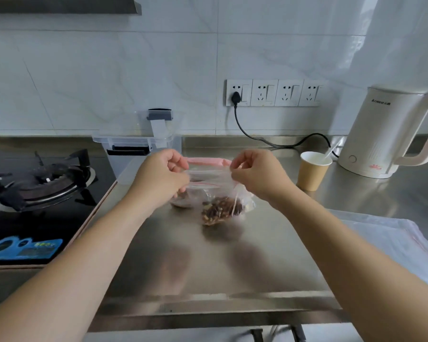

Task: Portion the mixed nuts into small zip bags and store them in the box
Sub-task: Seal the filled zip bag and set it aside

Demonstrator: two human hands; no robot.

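Two bare forearms are reaching in from the near edge of the stainless steel bench (pixel 208 255) toward its middle. Going from the left, a black gas hob (pixel 40 183) is sitting beyond the bench's left edge, and a clear plastic storage box with grey latches (pixel 143 141) is standing at the back left corner, its lid propped up behind it.

The left hand (pixel 162 178) is pinching the left end of the mouth of a clear plastic zip bag with a pink seal strip (pixel 209 169), fingers curled tight round the film. A small portion of brown mixed nuts (pixel 221 209) is lying in the bag's bottom, which is resting on the bench at its middle. The right hand (pixel 253 172) is pinching the right end of the mouth in the same way, so the opening is being stretched taut between them.

Just right of it, a tan paper cup (pixel 311 172) is standing, with a white electric kettle (pixel 386 134) near the back right corner and a stack of empty clear zip bags (pixel 393 243) lying along the right edge.

The step looks like sealing. To do it well, the two strips should be lined up flat, air pressed out, then fingers run along the whole seal, keeping nuts clear of the track.
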